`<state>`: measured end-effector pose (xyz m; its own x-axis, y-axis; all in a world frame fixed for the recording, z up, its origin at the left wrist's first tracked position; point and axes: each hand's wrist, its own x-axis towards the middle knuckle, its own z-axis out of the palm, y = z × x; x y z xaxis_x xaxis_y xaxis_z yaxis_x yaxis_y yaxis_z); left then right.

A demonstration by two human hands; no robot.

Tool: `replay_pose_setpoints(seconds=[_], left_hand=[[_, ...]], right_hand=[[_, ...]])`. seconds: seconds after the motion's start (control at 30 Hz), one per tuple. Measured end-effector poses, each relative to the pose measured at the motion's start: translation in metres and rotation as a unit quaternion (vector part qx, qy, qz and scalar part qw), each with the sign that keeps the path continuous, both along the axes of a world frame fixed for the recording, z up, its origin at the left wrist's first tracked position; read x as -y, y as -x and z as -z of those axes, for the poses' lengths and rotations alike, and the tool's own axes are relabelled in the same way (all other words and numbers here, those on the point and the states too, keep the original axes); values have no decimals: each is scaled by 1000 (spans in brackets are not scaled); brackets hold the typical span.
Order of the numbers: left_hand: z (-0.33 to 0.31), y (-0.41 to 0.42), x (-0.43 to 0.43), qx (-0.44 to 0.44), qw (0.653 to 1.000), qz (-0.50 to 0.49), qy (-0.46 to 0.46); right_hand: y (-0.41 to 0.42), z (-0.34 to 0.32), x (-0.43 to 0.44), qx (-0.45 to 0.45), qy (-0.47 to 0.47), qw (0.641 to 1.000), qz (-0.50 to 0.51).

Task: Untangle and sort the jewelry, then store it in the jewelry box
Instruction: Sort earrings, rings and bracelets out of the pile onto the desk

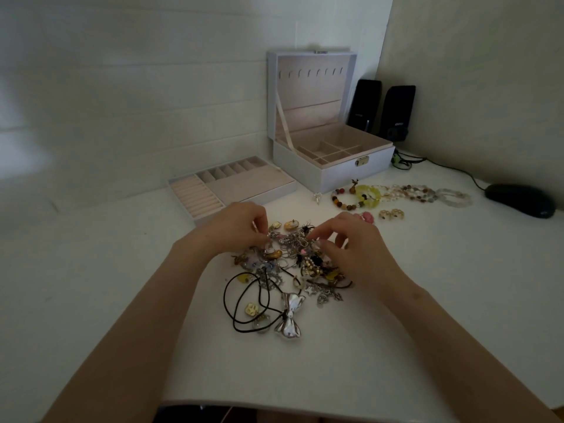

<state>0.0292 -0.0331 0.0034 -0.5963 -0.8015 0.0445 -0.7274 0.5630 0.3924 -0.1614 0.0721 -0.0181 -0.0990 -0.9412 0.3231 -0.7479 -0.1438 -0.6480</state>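
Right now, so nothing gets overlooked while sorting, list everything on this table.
jewelry box: one, white, pink lining, lid open, back centre
tray: one, white and pink, left of box
jewelry pile: one, mixed silver and gold, tangled, centre
bow pendant: one, silver, on black cord, pile's near edge
beaded bracelets: about five, mixed colours, row before box
earrings: two, gold, near bracelets
speakers: two, black, right of box
mouse: one, black, far right
left grip: one, pinching pile
right grip: one, pinching pile

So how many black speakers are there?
2. The left speaker stands just behind the jewelry box; the right speaker stands beside it. No others show.
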Motion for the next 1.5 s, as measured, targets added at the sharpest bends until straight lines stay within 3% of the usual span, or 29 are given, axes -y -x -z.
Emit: replay_pose_setpoints(seconds=[0.2,0.6,0.7,0.77,0.83,0.97,1.03,1.13,1.2,1.37,1.5], left_hand=[[-17,-10,3,-189,978,-83,-28],[-18,-10,2,-263,959,-80,-64],[-19,-10,3,-220,974,-59,-22],[-18,-9,3,-202,978,-58,-2],[-18,-9,3,-207,976,-64,-1],[-17,-7,2,-213,974,-72,-7],[-16,-5,2,-224,972,-70,-13],[-15,-3,0,-235,970,-65,-18],[-15,-3,0,-239,969,-64,-20],[-12,-3,2,-223,973,-60,-21],[-11,-2,0,-226,973,-38,-23]], right_hand=[[-7,-11,3,-7,-3,1000,-17],[-18,-6,23,-207,-48,973,-90],[-15,-7,20,-115,-43,984,-132],[-10,-9,18,-12,-38,995,-88],[-3,-8,20,30,-20,999,-18],[2,-6,22,-17,-42,998,37],[-2,-6,20,-86,-66,993,38],[-9,-3,21,-169,-48,982,-66],[-12,0,20,-124,-38,984,-124],[-1,-1,20,11,10,998,-60],[5,-7,14,40,-54,994,-83]])
